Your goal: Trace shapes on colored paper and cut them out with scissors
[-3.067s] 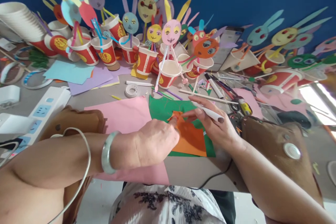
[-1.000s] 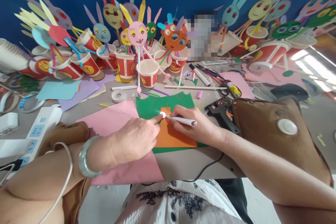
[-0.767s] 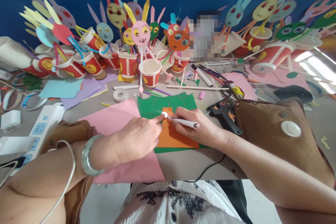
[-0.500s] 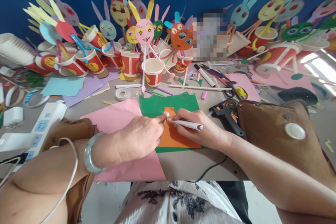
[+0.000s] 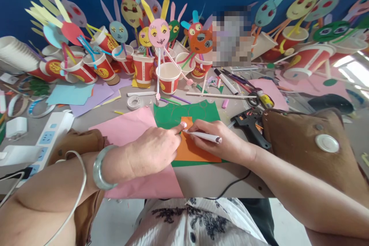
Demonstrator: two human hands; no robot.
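My right hand (image 5: 215, 138) is closed around a white pen (image 5: 206, 137), its tip on an orange sheet of paper (image 5: 196, 153). Beside that tip, the outstretched index finger of my left hand (image 5: 155, 148) presses a small pale pink round piece (image 5: 183, 125) onto the orange sheet; the other fingers are curled and partly hidden. Under the orange sheet lies green paper (image 5: 198, 111) with faint circles drawn on it. A large pink sheet (image 5: 129, 123) spreads beneath my left wrist.
Paper cups (image 5: 168, 78) bearing paper-faced figures line the back. To the right are a black glue gun (image 5: 250, 128) and a brown cushion-like object (image 5: 300, 142). A tape roll (image 5: 134, 102) lies left of the green paper. A power strip (image 5: 47, 142) sits far left.
The whole view has shifted very slightly. Both hands keep the same hold, with the pen and the pressing finger in nearly the same place.
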